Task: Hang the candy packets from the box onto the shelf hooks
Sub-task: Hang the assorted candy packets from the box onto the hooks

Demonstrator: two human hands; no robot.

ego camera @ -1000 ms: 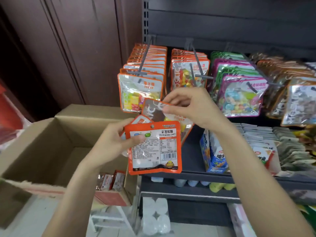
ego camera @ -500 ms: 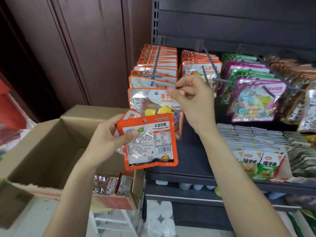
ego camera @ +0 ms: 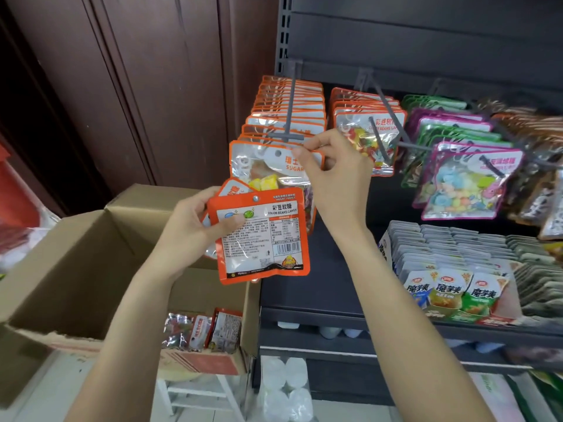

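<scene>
While the left hand [ego camera: 195,236] grips 2 orange packets [ego camera: 262,236] above the box [ego camera: 76,263] (at least 3 more lie inside), the right hand [ego camera: 335,175] pinches a sugar packet [ego camera: 265,166] at the left hook [ego camera: 288,137]; its hole could miss the tip and drop. Farther back, 3 hooks show clearly, perhaps more.
</scene>
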